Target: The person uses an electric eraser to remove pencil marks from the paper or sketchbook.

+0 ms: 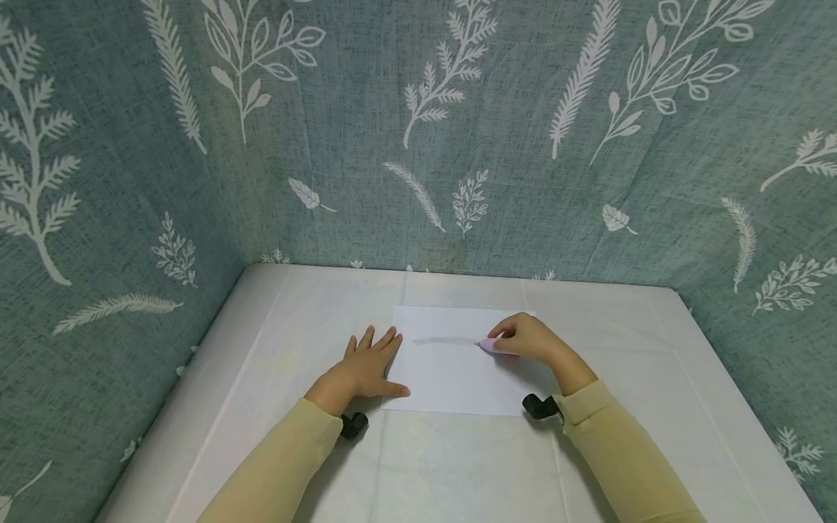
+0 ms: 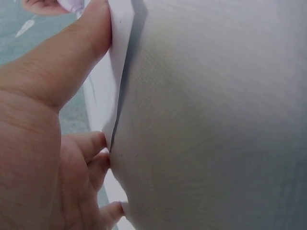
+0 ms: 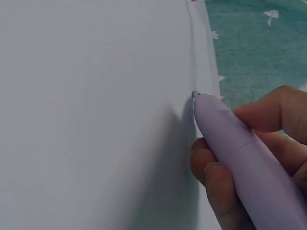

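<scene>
A white sheet of paper [image 1: 451, 385] lies on the white-covered table. My left hand [image 1: 362, 370] rests spread at its left edge, the thumb [image 2: 86, 40] on the paper and the other fingers along the edge. In the left wrist view the paper's edge is slightly lifted. My right hand [image 1: 532, 338] pinches a chunky lilac pen-shaped tool [image 3: 240, 153] between thumb and fingers. Its small metallic tip [image 3: 194, 94] is right at the paper, with the body tilted to the right. From the tip a faint grey streak [image 1: 445, 340] runs leftward across the upper part of the sheet.
The table's white cloth [image 1: 471, 465] has fold creases. Behind and at both sides hangs a blue-green curtain [image 1: 366, 109] with white leaf prints. Black wrist cameras sit at the cuffs of both light-yellow sleeves [image 1: 275, 450].
</scene>
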`<state>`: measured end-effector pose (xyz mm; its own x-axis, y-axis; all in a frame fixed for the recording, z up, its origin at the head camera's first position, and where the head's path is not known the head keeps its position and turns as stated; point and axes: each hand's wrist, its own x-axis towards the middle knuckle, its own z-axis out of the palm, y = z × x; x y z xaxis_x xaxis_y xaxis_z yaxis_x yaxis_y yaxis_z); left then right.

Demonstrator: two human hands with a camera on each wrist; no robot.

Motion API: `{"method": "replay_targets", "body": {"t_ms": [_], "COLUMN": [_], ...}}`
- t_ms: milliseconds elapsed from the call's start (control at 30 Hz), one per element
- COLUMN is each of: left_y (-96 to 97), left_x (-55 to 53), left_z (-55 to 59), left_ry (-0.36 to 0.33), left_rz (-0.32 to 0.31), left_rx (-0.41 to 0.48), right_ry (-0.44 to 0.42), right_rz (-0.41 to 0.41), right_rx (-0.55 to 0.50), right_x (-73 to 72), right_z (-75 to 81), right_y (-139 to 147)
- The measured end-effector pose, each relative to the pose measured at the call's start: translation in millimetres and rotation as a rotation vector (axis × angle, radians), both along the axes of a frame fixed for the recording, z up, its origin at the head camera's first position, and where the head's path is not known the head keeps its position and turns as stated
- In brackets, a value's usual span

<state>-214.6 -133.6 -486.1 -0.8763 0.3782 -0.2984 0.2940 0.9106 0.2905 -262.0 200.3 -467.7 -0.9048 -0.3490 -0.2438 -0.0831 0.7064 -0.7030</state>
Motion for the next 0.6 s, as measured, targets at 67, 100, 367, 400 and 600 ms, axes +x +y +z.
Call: {"method": "replay_targets", "body": {"t_ms": [67, 100, 367, 400, 600], "left_y": [0.0, 0.0, -0.8, -1.0, -1.3], "left_x": [-0.5, -0.7, -1.1, -1.0, -1.3], "left_z": [-1.5, -2.3, -2.8, -2.5, -0.9], "left_ry": [0.003, 0.005, 0.014, 0.013, 0.004], "left_rz": [-0.001, -0.002, -0.006, -0.007, -0.007], "left_rx": [-0.007, -0.009, -0.007, -0.007, 0.004], "right_ry": [0.002, 0.001, 0.027, 0.03, 0.042], "right_rz": [0.002, 0.001, 0.012, 0.016, 0.037], "right_rx": [0.0, 0.001, -0.017, -0.017, -0.005], "right_x": [-0.1, -0.2, -3.0, -3.1, -4.4], "right_z": [1.1, 1.5, 1.2, 1.1, -0.6], "right_y": [0.1, 0.1, 2.8, 2.8, 1.7]}}
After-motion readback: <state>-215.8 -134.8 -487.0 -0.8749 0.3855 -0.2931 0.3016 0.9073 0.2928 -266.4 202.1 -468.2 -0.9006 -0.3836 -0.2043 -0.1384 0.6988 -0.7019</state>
